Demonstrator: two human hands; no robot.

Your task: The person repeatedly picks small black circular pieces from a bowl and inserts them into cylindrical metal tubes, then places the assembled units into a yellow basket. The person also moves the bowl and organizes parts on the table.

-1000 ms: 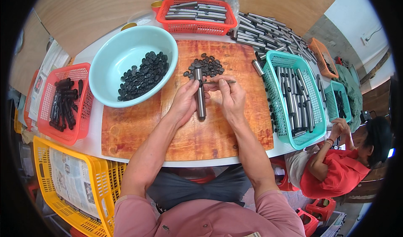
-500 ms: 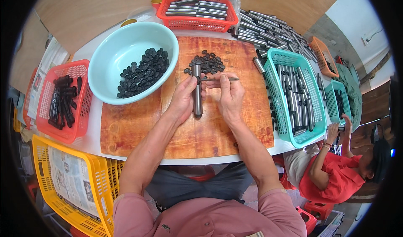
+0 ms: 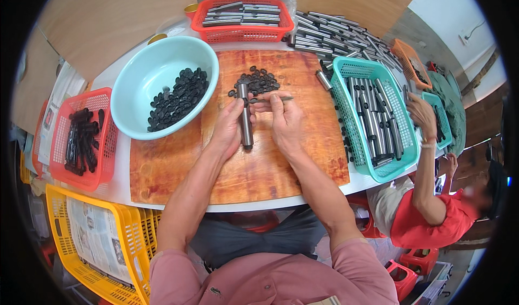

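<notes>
Over the wooden board (image 3: 178, 170), my left hand (image 3: 228, 125) is closed around a metal tube (image 3: 246, 129) with a dark band, held roughly upright in the view. My right hand (image 3: 285, 120) pinches a thin pointed rod (image 3: 288, 98), its tip at the tube's side near the dark band. The exact contact there is hidden by my fingers. Just beyond the tube lies a pile of small black oval caps (image 3: 260, 81). More of these caps (image 3: 178, 102) fill part of the light blue basin (image 3: 127, 78) to the left.
A green basket (image 3: 373, 172) of tubes stands right, a red basket (image 3: 243, 34) of tubes at the back, with loose tubes (image 3: 346, 35) heaped beside it. Black parts fill the left red basket (image 3: 57, 159). A yellow crate (image 3: 121, 224) sits lower left; a co-worker (image 3: 432, 218) is at right.
My hands keep the same hold on tube and rod. The co-worker's arm has risen to beside the green basket. The whole view has shifted slightly.
</notes>
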